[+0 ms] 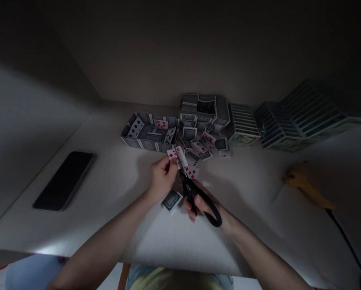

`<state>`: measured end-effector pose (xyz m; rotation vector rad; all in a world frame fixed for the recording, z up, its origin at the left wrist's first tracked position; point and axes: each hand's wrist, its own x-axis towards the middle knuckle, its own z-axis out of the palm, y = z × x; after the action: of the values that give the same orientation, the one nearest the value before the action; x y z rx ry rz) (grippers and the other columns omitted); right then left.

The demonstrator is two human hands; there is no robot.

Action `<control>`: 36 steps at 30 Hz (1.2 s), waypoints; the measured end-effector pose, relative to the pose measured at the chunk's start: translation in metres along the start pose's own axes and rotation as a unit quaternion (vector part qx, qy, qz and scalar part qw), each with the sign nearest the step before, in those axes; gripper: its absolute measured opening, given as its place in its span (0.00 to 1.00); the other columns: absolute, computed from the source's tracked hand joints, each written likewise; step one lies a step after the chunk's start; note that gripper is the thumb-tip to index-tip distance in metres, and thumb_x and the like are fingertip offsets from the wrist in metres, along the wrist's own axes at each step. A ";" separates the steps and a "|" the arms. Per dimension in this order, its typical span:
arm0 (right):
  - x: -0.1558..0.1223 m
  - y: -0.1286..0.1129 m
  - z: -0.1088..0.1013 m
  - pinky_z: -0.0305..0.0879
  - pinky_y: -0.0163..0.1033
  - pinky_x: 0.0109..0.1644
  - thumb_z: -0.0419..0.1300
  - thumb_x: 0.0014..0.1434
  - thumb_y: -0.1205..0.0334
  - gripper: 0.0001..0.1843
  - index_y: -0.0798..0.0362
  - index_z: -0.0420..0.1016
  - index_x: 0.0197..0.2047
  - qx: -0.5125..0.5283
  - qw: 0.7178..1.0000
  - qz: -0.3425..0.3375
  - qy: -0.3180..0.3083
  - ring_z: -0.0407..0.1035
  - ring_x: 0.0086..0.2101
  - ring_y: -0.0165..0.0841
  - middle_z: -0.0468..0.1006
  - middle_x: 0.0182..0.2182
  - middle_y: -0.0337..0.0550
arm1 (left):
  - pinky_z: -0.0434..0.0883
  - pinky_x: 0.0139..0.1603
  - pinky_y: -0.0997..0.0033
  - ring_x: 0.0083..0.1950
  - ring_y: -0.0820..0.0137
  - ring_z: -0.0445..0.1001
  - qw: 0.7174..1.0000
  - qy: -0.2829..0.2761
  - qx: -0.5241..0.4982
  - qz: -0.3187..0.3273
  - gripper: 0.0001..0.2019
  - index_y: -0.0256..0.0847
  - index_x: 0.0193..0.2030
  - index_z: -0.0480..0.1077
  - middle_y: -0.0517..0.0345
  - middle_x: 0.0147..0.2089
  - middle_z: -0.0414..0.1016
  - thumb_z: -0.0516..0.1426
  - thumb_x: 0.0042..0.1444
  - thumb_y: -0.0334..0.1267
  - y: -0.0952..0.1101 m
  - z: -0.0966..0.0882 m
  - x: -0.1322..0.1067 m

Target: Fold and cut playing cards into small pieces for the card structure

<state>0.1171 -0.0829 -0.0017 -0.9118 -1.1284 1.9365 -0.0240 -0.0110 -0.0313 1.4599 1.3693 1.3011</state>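
Between thumb and fingers, my left hand [163,176] pinches a playing card [172,154] with red diamonds. My right hand [202,201] grips black-handled scissors [210,211], whose blades point up and left across the card. Whether the blades have cut through is too small to tell. Just below the hands lies a small stack of cards [172,200], patterned back up. Loose cards and card pieces [203,147] are scattered beyond the scissors. Left of them sits an open tray built from playing cards [150,143], with club and heart faces showing inside.
A box-like card structure [188,108] stands against the back wall, with stepped, striped structures [245,121] to its right. A dark phone [64,181] lies at the left. On the right is a yellow glue gun [308,187] with a black cord [345,237]. The table's front edge is near me.
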 end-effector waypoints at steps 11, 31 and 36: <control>0.001 -0.001 0.005 0.56 0.32 0.22 0.57 0.47 0.38 0.29 0.53 0.57 0.40 0.020 0.999 0.008 0.025 0.56 0.19 0.22 0.62 0.24 0.33 | 0.54 0.18 0.78 0.17 0.78 0.55 0.999 -0.008 0.021 0.031 0.17 0.38 0.18 0.59 0.65 0.14 0.57 0.48 0.55 0.43 -0.001 0.000 0.001; 0.003 0.000 0.004 0.52 0.30 0.17 0.60 0.44 0.38 0.32 0.53 0.57 0.42 0.032 0.999 0.019 0.038 0.54 0.16 0.20 0.60 0.23 0.31 | 0.53 0.19 0.79 0.19 0.79 0.53 1.000 -0.013 0.022 0.007 0.16 0.38 0.19 0.60 0.66 0.17 0.54 0.50 0.53 0.44 0.001 0.000 0.001; 0.003 0.001 0.005 0.51 0.30 0.16 0.59 0.44 0.38 0.32 0.53 0.57 0.42 0.027 0.998 0.024 0.049 0.54 0.14 0.20 0.60 0.22 0.31 | 0.53 0.19 0.79 0.19 0.79 0.52 0.999 -0.022 0.035 0.020 0.16 0.38 0.19 0.59 0.66 0.17 0.54 0.49 0.54 0.43 0.000 -0.001 0.002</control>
<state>0.1114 -0.0825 -0.0017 -1.0015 -1.0015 1.9282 -0.0250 -0.0092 -0.0305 1.5609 1.3751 1.2493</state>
